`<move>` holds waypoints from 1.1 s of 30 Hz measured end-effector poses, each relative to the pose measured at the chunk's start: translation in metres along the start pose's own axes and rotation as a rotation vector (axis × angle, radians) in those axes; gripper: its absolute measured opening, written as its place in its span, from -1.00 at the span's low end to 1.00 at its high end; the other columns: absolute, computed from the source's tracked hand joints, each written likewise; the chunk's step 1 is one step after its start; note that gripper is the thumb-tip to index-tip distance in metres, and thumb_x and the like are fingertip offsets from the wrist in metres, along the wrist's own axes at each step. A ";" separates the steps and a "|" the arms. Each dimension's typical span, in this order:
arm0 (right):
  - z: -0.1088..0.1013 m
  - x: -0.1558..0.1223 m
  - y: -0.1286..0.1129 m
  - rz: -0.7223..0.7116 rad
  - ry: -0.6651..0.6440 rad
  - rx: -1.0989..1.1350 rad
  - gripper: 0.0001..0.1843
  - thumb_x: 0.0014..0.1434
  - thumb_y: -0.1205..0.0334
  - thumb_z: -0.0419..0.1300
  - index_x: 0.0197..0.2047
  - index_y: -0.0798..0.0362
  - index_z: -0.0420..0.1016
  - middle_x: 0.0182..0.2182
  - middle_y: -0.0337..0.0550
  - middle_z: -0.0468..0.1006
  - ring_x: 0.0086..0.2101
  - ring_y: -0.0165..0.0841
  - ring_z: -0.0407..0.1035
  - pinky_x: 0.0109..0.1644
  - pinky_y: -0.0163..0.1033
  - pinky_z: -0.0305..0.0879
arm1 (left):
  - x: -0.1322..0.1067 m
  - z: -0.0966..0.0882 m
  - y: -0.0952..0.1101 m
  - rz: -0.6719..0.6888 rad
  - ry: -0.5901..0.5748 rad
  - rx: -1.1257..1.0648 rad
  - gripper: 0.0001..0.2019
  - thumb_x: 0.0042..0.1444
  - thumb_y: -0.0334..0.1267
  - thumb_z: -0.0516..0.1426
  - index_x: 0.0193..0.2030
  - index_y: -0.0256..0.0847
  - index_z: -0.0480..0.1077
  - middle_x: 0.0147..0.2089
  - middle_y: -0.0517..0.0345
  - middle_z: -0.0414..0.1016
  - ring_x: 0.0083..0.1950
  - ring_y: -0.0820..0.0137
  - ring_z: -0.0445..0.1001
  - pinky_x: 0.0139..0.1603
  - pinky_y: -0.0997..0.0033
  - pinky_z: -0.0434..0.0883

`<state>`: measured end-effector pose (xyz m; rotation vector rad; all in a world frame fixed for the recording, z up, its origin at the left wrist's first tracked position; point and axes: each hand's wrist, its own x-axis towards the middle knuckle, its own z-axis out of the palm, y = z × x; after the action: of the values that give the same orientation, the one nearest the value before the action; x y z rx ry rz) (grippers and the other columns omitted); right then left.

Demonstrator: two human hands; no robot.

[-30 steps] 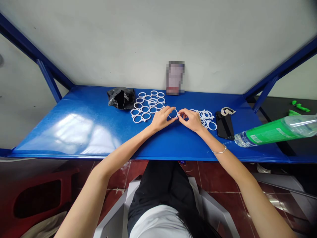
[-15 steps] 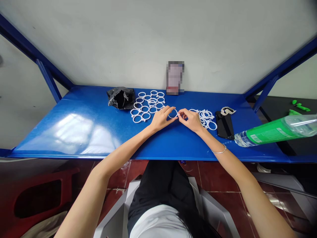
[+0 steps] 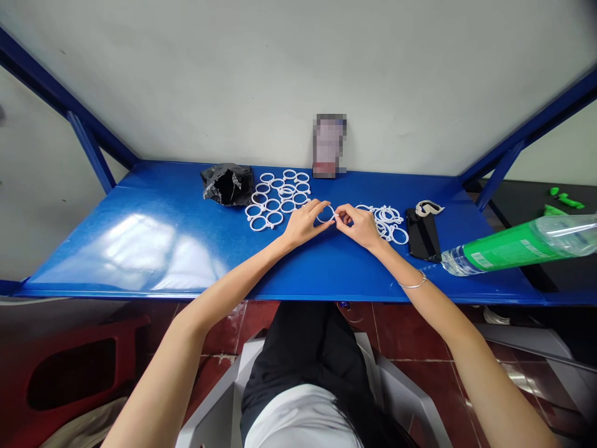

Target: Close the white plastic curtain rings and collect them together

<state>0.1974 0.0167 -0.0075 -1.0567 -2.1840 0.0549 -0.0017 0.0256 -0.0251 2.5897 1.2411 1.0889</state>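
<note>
A white plastic curtain ring (image 3: 333,211) is held between my two hands over the middle of the table. My left hand (image 3: 305,224) closes round its left side, thumb below and fingers above. At its right side, the thumb and fingertips of my right hand (image 3: 362,225) pinch the small end of the ring. Many similar white rings (image 3: 273,205) lie spread to the left of my left hand. Another cluster of white rings (image 3: 389,214) overlaps just beyond my right hand, which partly hides it.
On the blue table (image 3: 224,249) a crumpled black bag (image 3: 227,185) lies at the back left. A phone-like pixelated object (image 3: 329,146) leans on the wall. To the right are a black phone (image 3: 423,239), a white curved piece (image 3: 428,208) and a green-labelled bottle (image 3: 517,244).
</note>
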 end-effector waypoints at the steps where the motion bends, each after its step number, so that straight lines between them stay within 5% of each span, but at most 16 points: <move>1: 0.000 0.000 0.000 0.001 0.000 0.001 -0.91 0.24 0.26 0.11 -0.22 -0.02 0.45 -0.48 -0.25 0.57 -0.50 -0.37 0.45 -0.37 -0.31 0.35 | 0.000 0.000 0.000 0.001 0.000 -0.002 -0.62 0.28 -0.05 0.12 0.12 -0.22 0.35 -0.13 0.03 0.50 -0.19 0.39 0.53 -0.34 0.51 0.39; 33: 0.000 0.000 0.001 0.004 0.008 0.045 -0.90 0.24 0.25 0.11 -0.20 -0.02 0.44 -0.48 -0.26 0.57 -0.51 -0.39 0.46 -0.38 -0.32 0.38 | 0.000 0.003 -0.001 0.007 0.059 0.023 -0.61 0.26 0.00 0.13 0.07 -0.25 0.39 -0.22 0.06 0.50 -0.25 0.40 0.51 -0.41 0.52 0.32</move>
<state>0.1983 0.0176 -0.0079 -1.0346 -2.1631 0.1013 -0.0001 0.0269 -0.0276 2.5992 1.2651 1.1678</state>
